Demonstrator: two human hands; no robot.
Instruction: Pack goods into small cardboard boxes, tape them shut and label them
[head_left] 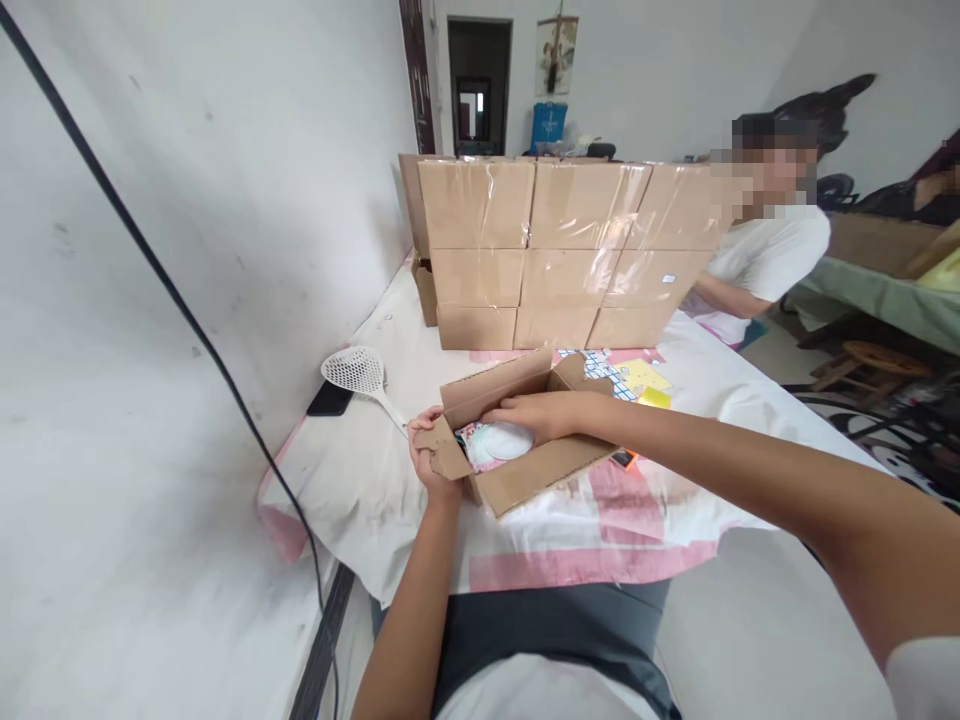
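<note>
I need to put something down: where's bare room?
Cloth looks bare left of the left hand, nearer than the white perforated paddle, and along the near edge before the open box. It's crowded behind the box, with cartons and a yellow sheet.

Cloth-covered table (375, 480) is bearing an open box (541, 476); wrapped boxes (566, 275) are standing stacked behind; white swatter (354, 370) is lying by black phone (328, 403).

Box (529, 482) before stacked cartons (566, 275)
On the surface (352, 480), a swatter (356, 371) lies left of the box, a phone (328, 402) beside it.
</note>
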